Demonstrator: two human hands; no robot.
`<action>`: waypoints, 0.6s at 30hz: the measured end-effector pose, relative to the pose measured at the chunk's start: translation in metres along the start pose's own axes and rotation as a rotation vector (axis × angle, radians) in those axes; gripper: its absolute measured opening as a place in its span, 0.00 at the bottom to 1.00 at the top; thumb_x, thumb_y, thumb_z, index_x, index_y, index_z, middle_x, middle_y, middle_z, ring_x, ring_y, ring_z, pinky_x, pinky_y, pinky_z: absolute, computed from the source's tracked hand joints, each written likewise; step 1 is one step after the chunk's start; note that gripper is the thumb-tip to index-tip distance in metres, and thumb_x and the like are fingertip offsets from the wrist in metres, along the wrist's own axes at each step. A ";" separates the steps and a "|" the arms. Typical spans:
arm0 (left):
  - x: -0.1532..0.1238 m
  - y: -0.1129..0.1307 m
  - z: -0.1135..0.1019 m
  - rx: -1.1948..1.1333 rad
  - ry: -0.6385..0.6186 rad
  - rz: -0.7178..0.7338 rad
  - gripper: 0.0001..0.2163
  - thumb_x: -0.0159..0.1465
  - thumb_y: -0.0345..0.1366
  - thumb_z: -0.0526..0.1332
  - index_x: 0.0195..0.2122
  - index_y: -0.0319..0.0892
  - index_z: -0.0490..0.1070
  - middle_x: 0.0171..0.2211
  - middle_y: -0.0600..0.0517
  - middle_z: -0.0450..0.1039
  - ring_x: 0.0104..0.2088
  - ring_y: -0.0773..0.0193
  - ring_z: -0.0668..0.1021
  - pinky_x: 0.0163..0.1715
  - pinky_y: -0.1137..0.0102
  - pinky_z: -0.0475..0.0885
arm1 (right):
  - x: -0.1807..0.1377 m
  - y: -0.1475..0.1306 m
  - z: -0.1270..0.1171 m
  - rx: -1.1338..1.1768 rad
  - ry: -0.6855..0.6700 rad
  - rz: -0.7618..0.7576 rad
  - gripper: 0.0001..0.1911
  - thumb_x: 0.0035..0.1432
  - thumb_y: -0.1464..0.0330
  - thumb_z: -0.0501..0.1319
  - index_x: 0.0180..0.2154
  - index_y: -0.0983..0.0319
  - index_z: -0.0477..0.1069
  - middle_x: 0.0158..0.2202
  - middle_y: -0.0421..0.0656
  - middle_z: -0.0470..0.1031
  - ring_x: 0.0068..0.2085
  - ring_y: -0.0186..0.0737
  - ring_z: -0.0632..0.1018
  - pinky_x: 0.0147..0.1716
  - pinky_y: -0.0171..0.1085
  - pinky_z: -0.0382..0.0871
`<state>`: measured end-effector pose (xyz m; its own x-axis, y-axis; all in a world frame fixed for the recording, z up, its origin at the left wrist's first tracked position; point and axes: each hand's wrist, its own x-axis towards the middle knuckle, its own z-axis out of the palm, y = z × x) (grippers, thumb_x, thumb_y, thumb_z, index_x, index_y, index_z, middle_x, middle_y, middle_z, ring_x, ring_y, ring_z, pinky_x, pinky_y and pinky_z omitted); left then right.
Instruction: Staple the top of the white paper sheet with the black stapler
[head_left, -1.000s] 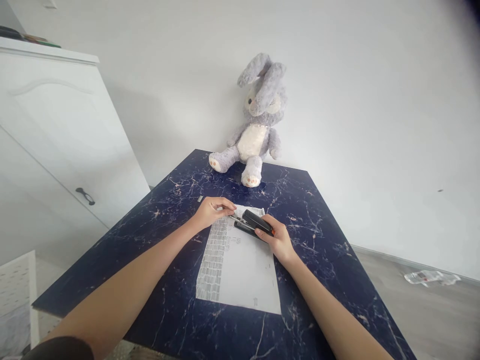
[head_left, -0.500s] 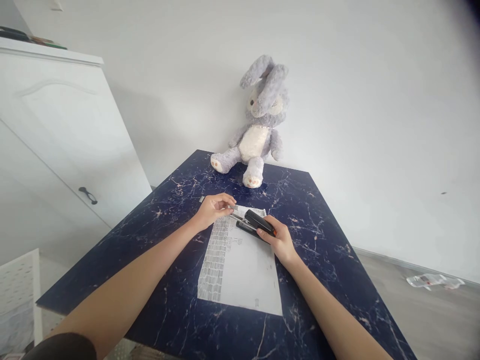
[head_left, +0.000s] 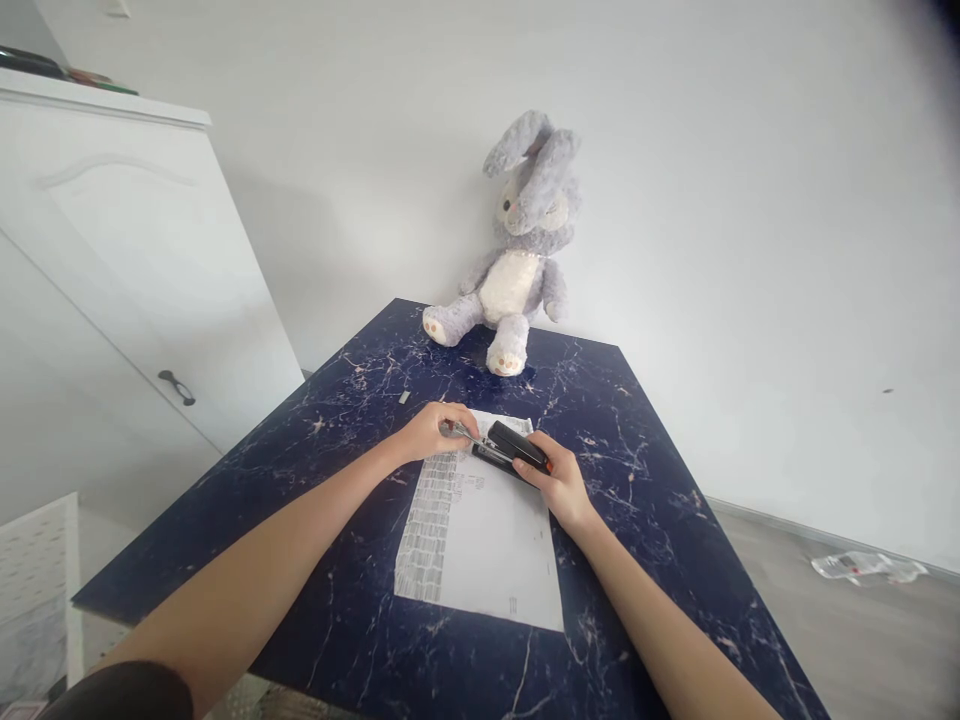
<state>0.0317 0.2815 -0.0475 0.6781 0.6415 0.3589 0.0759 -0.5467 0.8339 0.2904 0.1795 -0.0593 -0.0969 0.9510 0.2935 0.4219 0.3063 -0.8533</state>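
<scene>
My right hand (head_left: 564,482) is closed around a black stapler (head_left: 517,445), whose jaws are apart and point left. From its front a thin metal tray sticks out toward my left hand (head_left: 439,432). The fingers of that hand are closed at the tray's outer end; whether a small piece is also between them is hidden. Under both hands lies a white sheet of paper (head_left: 495,550), with dense printing down its left side and a few marks elsewhere. A small pale strip (head_left: 404,397) rests on the table beyond my left hand.
The dark blue marbled table (head_left: 345,560) narrows toward the wall. At its far end sits a grey plush rabbit (head_left: 514,285). A white cabinet (head_left: 135,260) stands on the left. On the floor at the right lies clear plastic packaging (head_left: 866,567).
My left hand has shifted slightly down and turned, its fingers now around the end of the metal tray. The pale strip on the table is fully uncovered. My right hand keeps the stapler in place.
</scene>
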 end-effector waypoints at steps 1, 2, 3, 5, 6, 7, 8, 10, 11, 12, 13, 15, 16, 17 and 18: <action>0.000 0.000 0.000 0.007 0.005 0.000 0.05 0.60 0.30 0.68 0.37 0.42 0.82 0.41 0.48 0.80 0.40 0.62 0.79 0.41 0.68 0.70 | 0.000 0.000 0.000 -0.003 0.000 0.002 0.10 0.61 0.60 0.66 0.35 0.60 0.72 0.31 0.38 0.67 0.33 0.38 0.68 0.33 0.37 0.56; 0.000 0.000 0.000 0.008 0.012 0.000 0.05 0.60 0.30 0.67 0.37 0.42 0.81 0.41 0.48 0.80 0.40 0.62 0.79 0.41 0.69 0.70 | 0.000 0.000 0.000 -0.003 0.002 0.005 0.11 0.61 0.60 0.66 0.35 0.60 0.72 0.31 0.38 0.67 0.33 0.38 0.67 0.33 0.37 0.56; 0.000 0.000 0.000 0.004 0.020 -0.002 0.05 0.60 0.30 0.67 0.37 0.42 0.81 0.41 0.48 0.80 0.40 0.62 0.79 0.41 0.69 0.70 | 0.000 0.000 0.000 0.000 0.003 0.008 0.11 0.62 0.60 0.66 0.35 0.60 0.72 0.31 0.38 0.66 0.33 0.38 0.67 0.33 0.37 0.56; 0.000 0.000 0.000 -0.012 0.032 -0.003 0.05 0.61 0.31 0.67 0.38 0.41 0.81 0.41 0.48 0.80 0.40 0.62 0.79 0.41 0.69 0.70 | 0.000 0.000 0.000 0.009 0.005 0.010 0.11 0.62 0.59 0.66 0.34 0.60 0.72 0.31 0.38 0.66 0.32 0.37 0.67 0.33 0.37 0.56; 0.000 -0.001 -0.001 -0.016 0.034 -0.004 0.05 0.61 0.32 0.67 0.38 0.41 0.81 0.41 0.48 0.80 0.40 0.62 0.79 0.41 0.69 0.70 | 0.000 0.000 0.000 0.013 0.006 0.009 0.12 0.62 0.59 0.66 0.34 0.61 0.72 0.31 0.39 0.66 0.33 0.37 0.67 0.33 0.37 0.56; 0.000 -0.001 -0.001 -0.015 0.033 -0.007 0.05 0.61 0.32 0.67 0.38 0.41 0.81 0.41 0.48 0.80 0.40 0.62 0.79 0.41 0.69 0.70 | 0.000 0.000 0.000 0.014 0.004 0.008 0.12 0.62 0.59 0.66 0.34 0.61 0.72 0.31 0.39 0.66 0.33 0.38 0.67 0.33 0.37 0.56; 0.000 -0.001 -0.001 -0.014 0.030 -0.011 0.05 0.61 0.32 0.67 0.38 0.41 0.81 0.41 0.48 0.80 0.40 0.62 0.79 0.40 0.69 0.70 | 0.000 0.000 0.000 0.015 0.001 0.007 0.12 0.62 0.59 0.66 0.35 0.61 0.72 0.31 0.39 0.66 0.33 0.38 0.67 0.33 0.37 0.56; 0.000 -0.001 0.000 -0.014 0.020 -0.019 0.05 0.62 0.33 0.67 0.38 0.41 0.81 0.41 0.48 0.80 0.39 0.63 0.79 0.40 0.69 0.70 | 0.000 0.000 0.001 0.015 0.000 0.007 0.11 0.61 0.59 0.66 0.35 0.61 0.72 0.31 0.39 0.67 0.33 0.38 0.67 0.33 0.37 0.57; 0.000 -0.001 0.000 -0.018 0.014 -0.021 0.05 0.62 0.33 0.67 0.38 0.41 0.81 0.41 0.48 0.80 0.39 0.62 0.79 0.41 0.69 0.71 | 0.000 0.000 0.001 0.016 0.001 0.008 0.11 0.61 0.59 0.66 0.35 0.61 0.72 0.31 0.39 0.67 0.33 0.38 0.67 0.33 0.37 0.57; 0.000 -0.001 0.000 -0.022 0.009 -0.023 0.05 0.62 0.33 0.67 0.38 0.41 0.81 0.41 0.47 0.80 0.39 0.62 0.79 0.41 0.69 0.71 | 0.000 0.000 0.001 0.017 0.002 0.009 0.11 0.61 0.59 0.66 0.35 0.61 0.73 0.31 0.39 0.67 0.33 0.38 0.67 0.33 0.37 0.57; 0.000 -0.001 0.000 -0.023 0.006 -0.025 0.05 0.62 0.33 0.67 0.38 0.41 0.81 0.41 0.47 0.79 0.39 0.62 0.79 0.41 0.68 0.72 | 0.000 0.000 0.001 0.019 0.002 0.009 0.11 0.61 0.59 0.66 0.35 0.61 0.73 0.31 0.39 0.67 0.33 0.38 0.67 0.34 0.37 0.57; 0.000 0.000 0.000 -0.022 0.006 -0.025 0.05 0.62 0.33 0.67 0.38 0.41 0.82 0.40 0.47 0.79 0.40 0.61 0.79 0.41 0.68 0.72 | 0.000 0.000 0.001 0.021 0.001 0.010 0.12 0.61 0.59 0.66 0.35 0.61 0.73 0.31 0.39 0.67 0.33 0.38 0.67 0.34 0.37 0.57; 0.000 0.000 0.000 -0.024 0.008 -0.024 0.06 0.62 0.34 0.67 0.38 0.41 0.82 0.40 0.46 0.79 0.39 0.61 0.80 0.41 0.68 0.72 | 0.000 0.000 0.001 0.022 0.001 0.009 0.12 0.61 0.59 0.66 0.35 0.61 0.73 0.31 0.39 0.67 0.33 0.38 0.67 0.34 0.37 0.57; 0.000 0.000 0.000 -0.029 0.010 -0.024 0.06 0.61 0.34 0.67 0.38 0.41 0.82 0.40 0.46 0.79 0.39 0.61 0.80 0.41 0.68 0.72 | 0.000 0.000 0.001 0.023 0.001 0.009 0.12 0.61 0.59 0.66 0.35 0.61 0.73 0.31 0.39 0.67 0.33 0.38 0.67 0.34 0.37 0.57; 0.000 0.000 0.000 -0.037 0.012 -0.024 0.06 0.61 0.34 0.68 0.38 0.41 0.82 0.40 0.46 0.79 0.39 0.61 0.80 0.40 0.68 0.72 | 0.000 0.000 0.000 0.024 0.000 0.009 0.12 0.61 0.58 0.66 0.35 0.61 0.73 0.31 0.39 0.67 0.33 0.38 0.67 0.33 0.37 0.57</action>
<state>0.0318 0.2817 -0.0471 0.6676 0.6607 0.3433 0.0651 -0.5111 0.8571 0.2898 0.1791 -0.0594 -0.0930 0.9536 0.2863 0.4010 0.2990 -0.8659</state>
